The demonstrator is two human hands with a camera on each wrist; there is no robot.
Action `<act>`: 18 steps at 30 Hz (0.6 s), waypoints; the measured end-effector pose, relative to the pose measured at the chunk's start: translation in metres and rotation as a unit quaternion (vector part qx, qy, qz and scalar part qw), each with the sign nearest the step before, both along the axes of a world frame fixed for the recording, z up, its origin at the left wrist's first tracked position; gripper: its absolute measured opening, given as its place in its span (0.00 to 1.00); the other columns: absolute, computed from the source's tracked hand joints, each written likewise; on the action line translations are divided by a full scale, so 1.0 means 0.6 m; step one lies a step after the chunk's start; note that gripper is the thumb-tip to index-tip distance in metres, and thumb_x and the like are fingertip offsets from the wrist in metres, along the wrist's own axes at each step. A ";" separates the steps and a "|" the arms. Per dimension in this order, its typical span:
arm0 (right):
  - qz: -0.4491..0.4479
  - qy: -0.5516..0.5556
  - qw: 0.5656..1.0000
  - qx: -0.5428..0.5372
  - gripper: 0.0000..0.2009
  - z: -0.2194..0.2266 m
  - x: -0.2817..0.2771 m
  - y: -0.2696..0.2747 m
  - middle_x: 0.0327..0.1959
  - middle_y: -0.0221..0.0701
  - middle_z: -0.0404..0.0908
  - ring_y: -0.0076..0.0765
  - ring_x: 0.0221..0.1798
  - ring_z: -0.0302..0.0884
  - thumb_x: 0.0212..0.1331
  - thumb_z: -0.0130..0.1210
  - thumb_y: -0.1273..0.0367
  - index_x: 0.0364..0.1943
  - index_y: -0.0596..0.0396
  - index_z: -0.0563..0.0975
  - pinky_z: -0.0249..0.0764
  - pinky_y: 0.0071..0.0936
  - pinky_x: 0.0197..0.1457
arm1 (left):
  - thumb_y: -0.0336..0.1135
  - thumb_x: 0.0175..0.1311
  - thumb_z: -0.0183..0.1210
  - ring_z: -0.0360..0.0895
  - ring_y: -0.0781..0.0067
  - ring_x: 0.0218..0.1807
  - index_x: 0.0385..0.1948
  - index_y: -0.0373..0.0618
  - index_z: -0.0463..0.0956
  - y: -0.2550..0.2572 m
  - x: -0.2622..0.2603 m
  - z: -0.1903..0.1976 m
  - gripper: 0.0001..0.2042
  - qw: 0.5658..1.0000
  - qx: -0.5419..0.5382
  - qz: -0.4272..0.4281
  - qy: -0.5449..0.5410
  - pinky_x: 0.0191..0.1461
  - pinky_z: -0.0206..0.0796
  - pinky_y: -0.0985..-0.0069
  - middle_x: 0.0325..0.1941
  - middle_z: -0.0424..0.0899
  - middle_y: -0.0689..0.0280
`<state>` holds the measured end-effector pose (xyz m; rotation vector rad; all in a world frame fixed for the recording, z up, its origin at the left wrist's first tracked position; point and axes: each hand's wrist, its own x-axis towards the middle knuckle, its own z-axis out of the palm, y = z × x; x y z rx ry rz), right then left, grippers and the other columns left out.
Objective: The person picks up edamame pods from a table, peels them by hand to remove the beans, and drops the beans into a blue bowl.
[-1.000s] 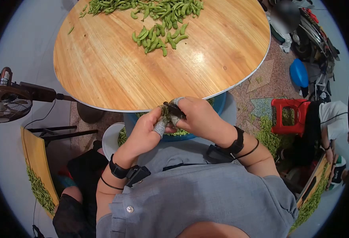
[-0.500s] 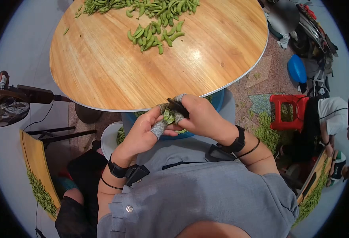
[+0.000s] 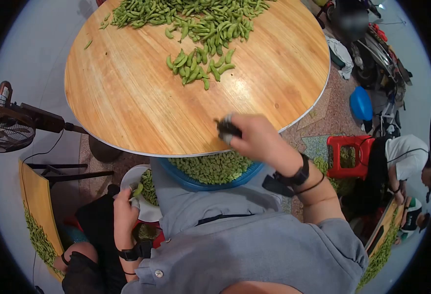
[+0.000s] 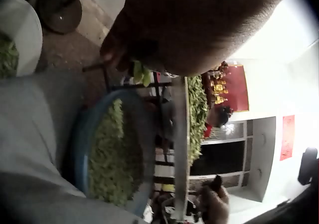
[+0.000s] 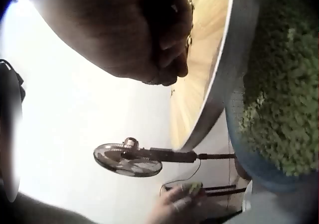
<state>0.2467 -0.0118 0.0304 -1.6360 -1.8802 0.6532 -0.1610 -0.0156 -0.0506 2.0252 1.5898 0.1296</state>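
Over the white bucket at the left, the left hand pinches a green pod; the left wrist view shows this pod beside the fingers. The right hand is above the front edge of the round wooden table, its fingers curled round a dark tool whose kind I cannot tell. Grey coverings wrap some fingertips. Below the table edge, on the lap side, a blue basin holds shelled green beans. Pods lie in piles on the table.
A fan stands at the left, near a second board with pods. Two people sit at the right by a red stool. A blue object and a motorbike are behind.
The hands were together at the table edge and have parted: the left moved down and left to the bucket with a pod, the right slightly right over the table with the tool. The basin shows more fully.
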 end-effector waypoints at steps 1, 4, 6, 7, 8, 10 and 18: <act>-0.028 -0.009 0.999 0.019 0.10 0.001 0.004 0.025 0.25 0.43 0.75 0.54 0.28 0.74 0.49 0.59 0.67 0.32 0.56 0.74 0.70 0.39 0.31 | 0.21 0.52 0.53 0.79 0.57 0.47 0.50 0.36 0.71 -0.009 -0.002 -0.002 0.20 1.000 0.001 0.003 -0.002 0.50 0.71 0.70 0.47 0.78 0.51; -0.097 -0.072 0.991 0.064 0.10 -0.014 -0.001 0.106 0.26 0.46 0.76 0.55 0.30 0.74 0.48 0.58 0.67 0.29 0.59 0.73 0.70 0.42 0.33 | 0.21 0.44 0.55 0.70 0.42 0.54 0.48 0.37 0.70 -0.023 0.008 0.000 0.22 0.994 0.062 -0.003 0.086 0.56 0.64 0.59 0.53 0.72 0.43; -0.127 -0.093 0.984 0.083 0.10 -0.031 -0.010 0.145 0.26 0.47 0.76 0.55 0.31 0.74 0.48 0.57 0.67 0.29 0.60 0.73 0.70 0.44 0.34 | 0.22 0.44 0.56 0.70 0.41 0.54 0.47 0.37 0.70 -0.010 0.022 0.008 0.22 0.998 0.039 0.000 0.053 0.56 0.64 0.60 0.52 0.73 0.43; -0.158 -0.111 0.976 0.101 0.09 -0.042 -0.014 0.161 0.26 0.48 0.76 0.56 0.32 0.75 0.48 0.56 0.68 0.28 0.60 0.73 0.70 0.46 0.36 | 0.22 0.44 0.57 0.69 0.41 0.54 0.47 0.37 0.71 -0.001 0.032 0.014 0.22 1.000 0.015 0.000 0.021 0.57 0.63 0.60 0.50 0.74 0.44; -0.172 -0.111 0.974 0.093 0.09 -0.057 -0.017 0.173 0.26 0.48 0.76 0.57 0.34 0.74 0.46 0.55 0.69 0.28 0.61 0.72 0.70 0.47 0.38 | 0.22 0.44 0.57 0.69 0.41 0.54 0.47 0.37 0.71 0.007 0.044 0.023 0.22 1.000 0.017 0.002 0.020 0.57 0.63 0.60 0.50 0.74 0.44; -0.172 -0.122 0.973 0.090 0.09 -0.054 -0.018 0.169 0.28 0.48 0.77 0.57 0.32 0.74 0.47 0.56 0.69 0.28 0.61 0.72 0.71 0.46 0.37 | 0.23 0.48 0.58 0.74 0.47 0.50 0.46 0.36 0.72 0.025 0.081 0.050 0.19 0.998 0.002 -0.032 -0.059 0.52 0.68 0.65 0.46 0.77 0.47; -0.048 0.094 0.993 -0.058 0.12 0.017 -0.025 0.033 0.29 0.39 0.79 0.45 0.24 0.74 0.47 0.58 0.73 0.38 0.58 0.75 0.71 0.30 0.28 | 0.28 0.62 0.50 0.77 0.77 0.31 0.43 0.37 0.73 0.084 0.285 0.114 0.10 0.899 -0.107 -0.044 -0.423 0.34 0.67 0.79 0.34 0.80 0.64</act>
